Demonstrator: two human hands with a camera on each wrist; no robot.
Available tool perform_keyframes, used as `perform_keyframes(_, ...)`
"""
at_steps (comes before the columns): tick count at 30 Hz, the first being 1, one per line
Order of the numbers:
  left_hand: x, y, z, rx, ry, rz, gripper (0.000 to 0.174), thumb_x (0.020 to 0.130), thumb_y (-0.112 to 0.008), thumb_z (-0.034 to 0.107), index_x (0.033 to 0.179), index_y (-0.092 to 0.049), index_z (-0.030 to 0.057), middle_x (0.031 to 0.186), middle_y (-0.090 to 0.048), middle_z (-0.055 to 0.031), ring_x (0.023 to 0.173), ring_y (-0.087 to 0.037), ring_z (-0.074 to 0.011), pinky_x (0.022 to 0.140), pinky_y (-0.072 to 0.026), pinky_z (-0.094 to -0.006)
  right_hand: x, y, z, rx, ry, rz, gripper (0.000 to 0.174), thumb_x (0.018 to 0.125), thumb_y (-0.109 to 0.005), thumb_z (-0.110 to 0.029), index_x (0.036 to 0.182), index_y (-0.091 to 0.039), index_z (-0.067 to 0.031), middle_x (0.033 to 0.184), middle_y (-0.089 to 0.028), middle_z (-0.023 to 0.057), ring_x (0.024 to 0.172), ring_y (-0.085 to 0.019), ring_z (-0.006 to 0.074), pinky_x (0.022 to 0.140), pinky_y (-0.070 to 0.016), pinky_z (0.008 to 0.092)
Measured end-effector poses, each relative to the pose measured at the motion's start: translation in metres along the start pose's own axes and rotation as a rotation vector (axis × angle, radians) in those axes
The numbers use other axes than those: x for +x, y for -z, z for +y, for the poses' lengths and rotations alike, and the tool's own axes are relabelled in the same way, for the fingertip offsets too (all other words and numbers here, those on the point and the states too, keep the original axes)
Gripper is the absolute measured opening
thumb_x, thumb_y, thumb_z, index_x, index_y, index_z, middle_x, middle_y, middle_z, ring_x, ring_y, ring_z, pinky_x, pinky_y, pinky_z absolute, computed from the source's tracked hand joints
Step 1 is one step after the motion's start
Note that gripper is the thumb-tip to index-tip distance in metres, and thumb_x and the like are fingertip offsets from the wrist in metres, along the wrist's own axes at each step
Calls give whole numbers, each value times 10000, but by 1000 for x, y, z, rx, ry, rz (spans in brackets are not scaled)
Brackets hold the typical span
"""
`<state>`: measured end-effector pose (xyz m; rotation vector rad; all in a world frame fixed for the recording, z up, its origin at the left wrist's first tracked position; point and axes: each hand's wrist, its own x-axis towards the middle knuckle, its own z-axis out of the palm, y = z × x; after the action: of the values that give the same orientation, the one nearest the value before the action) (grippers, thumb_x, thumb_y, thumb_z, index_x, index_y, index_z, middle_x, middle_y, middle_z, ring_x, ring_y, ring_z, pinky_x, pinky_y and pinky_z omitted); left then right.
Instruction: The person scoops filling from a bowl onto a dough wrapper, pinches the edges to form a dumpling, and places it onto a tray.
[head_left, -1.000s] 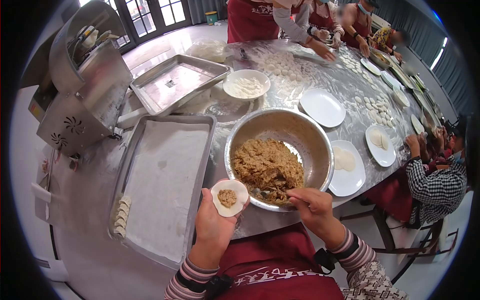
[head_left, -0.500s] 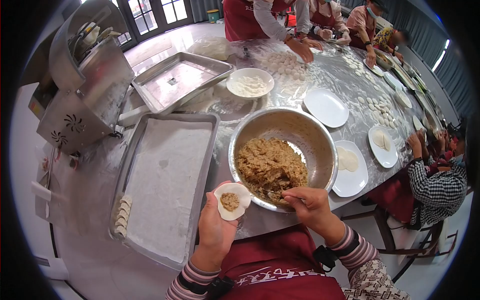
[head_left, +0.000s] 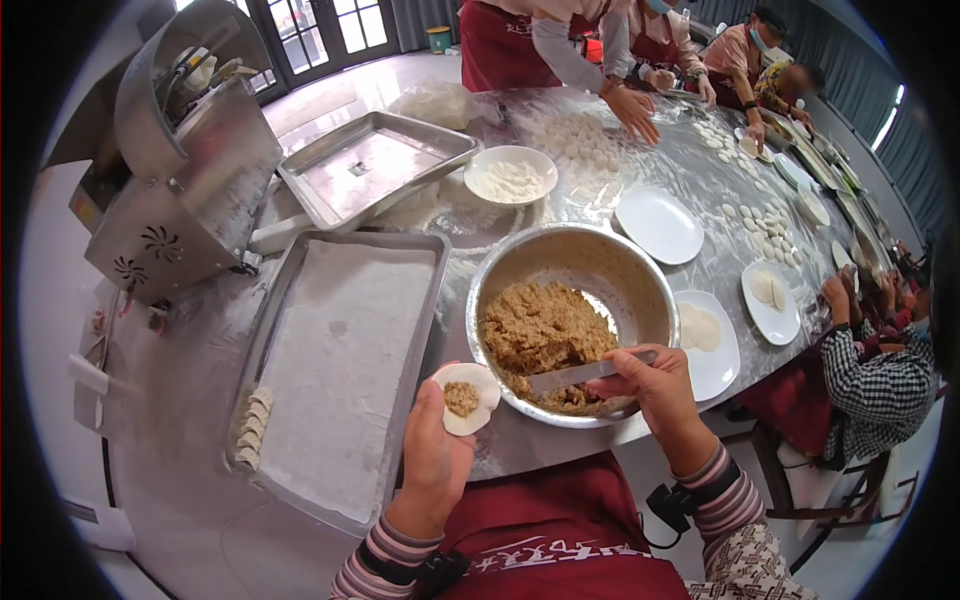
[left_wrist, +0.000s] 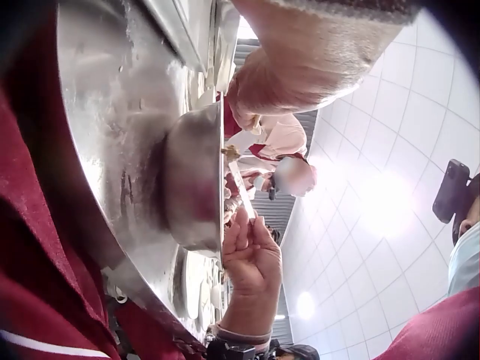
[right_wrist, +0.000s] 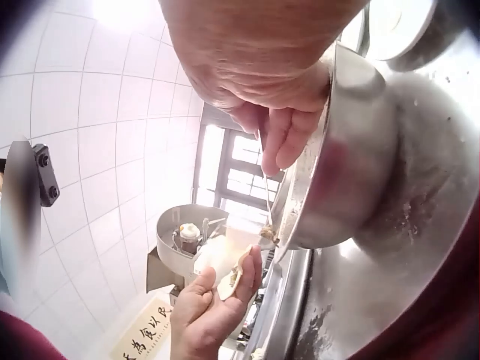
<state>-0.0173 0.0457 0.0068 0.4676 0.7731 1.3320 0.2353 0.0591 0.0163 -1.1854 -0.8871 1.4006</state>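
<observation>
In the head view my left hand (head_left: 437, 455) holds a round dumpling wrapper (head_left: 482, 386) with a small lump of filling (head_left: 460, 398) in its middle. The wrapper lies on the fingers, with the thumb along its left side. My right hand (head_left: 655, 395) grips a flat metal filling spatula (head_left: 562, 379), its blade pointing left over the steel bowl (head_left: 645, 270). A mass of brown minced filling (head_left: 545, 325) fills part of that bowl. A bit of filling clings to the spatula's tip (right_wrist: 268, 232) in the right wrist view.
Left of the bowl is a paper-lined tray (head_left: 340, 345) with several folded dumplings (head_left: 254, 430). Behind stand an empty metal tray (head_left: 375, 160), a flour bowl (head_left: 510, 178) and a steel machine (head_left: 190, 190). White plates (head_left: 660, 225) lie to the right; other people work around the table.
My right hand has risen from the filling, bringing the spatula blade into sight above the bowl. The left hand keeps the filled wrapper in nearly the same place.
</observation>
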Motion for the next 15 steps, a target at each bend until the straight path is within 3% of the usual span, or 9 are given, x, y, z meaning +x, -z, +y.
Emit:
perform_keyframes(5, 7, -7, -2, -87, 51, -22, 440, 1024, -350, 351, 1275, -433, -1, 1223, -540, -130, 1158, -530, -230, 1007, -418, -381, -7, -4, -9, 168, 19, 24, 211, 919, -589, -100, 967, -635, 101, 870, -682, 181, 767, -704, 293, 684, -590, 349)
perform_keyframes(7, 9, -12, -5, -165, 119, -65, 453, 1027, -322, 367, 1273, -432, 3, 1240, -531, -135, 1171, -521, -237, 1009, -417, -388, -22, -13, -5, 66, 289, 35, 206, 903, -603, -86, 1000, -630, 94, 868, -688, 183, 808, -701, 307, 726, -581, 374)
perform_keyframes(8, 9, -15, -7, -174, 113, -65, 453, 1027, -322, 367, 1273, -432, 3, 1240, -531, -135, 1171, -521, -237, 1009, -417, -388, -28, -15, -4, 58, 291, 27, 206, 903, -603, -86, 1000, -630, 94, 868, -688, 183, 808, -701, 307, 726, -581, 374)
perform_keyframes(10, 11, -18, -10, -201, 165, -124, 477, 1024, -302, 399, 1271, -433, 12, 1247, -526, -134, 1173, -515, -239, 1021, -404, -400, -37, -18, -1, -532, 872, -154, 212, 860, -641, -69, 1018, -634, 70, 919, -688, 189, 869, -696, 304, 771, -564, 378)
perform_keyframes(11, 11, -21, -11, -207, 159, -124, 477, 1024, -302, 399, 1271, -433, 12, 1247, -526, -134, 1173, -515, -239, 1021, -404, -400, -38, -21, 0, -536, 875, -162, 212, 860, -641, -69, 1018, -634, 70, 919, -688, 189, 869, -696, 304, 771, -564, 378)
perform_keyframes(13, 10, -25, -13, -219, 194, -101, 552, 1018, -263, 444, 1273, -447, -10, 1261, -528, -152, 1191, -498, -263, 1052, -358, -413, -41, -26, 3, -977, 1276, -364, 211, 813, -675, -66, 993, -646, 40, 978, -682, 183, 928, -687, 292, 810, -545, 364)
perform_keyframes(15, 11, -23, -17, -220, 204, -104, 525, 1018, -280, 436, 1275, -445, 10, 1252, -530, -137, 1174, -510, -250, 1038, -372, -411, -50, -28, 8, -1092, 1315, -386, 208, 805, -683, -73, 981, -646, 31, 992, -679, 180, 947, -682, 291, 827, -537, 367)
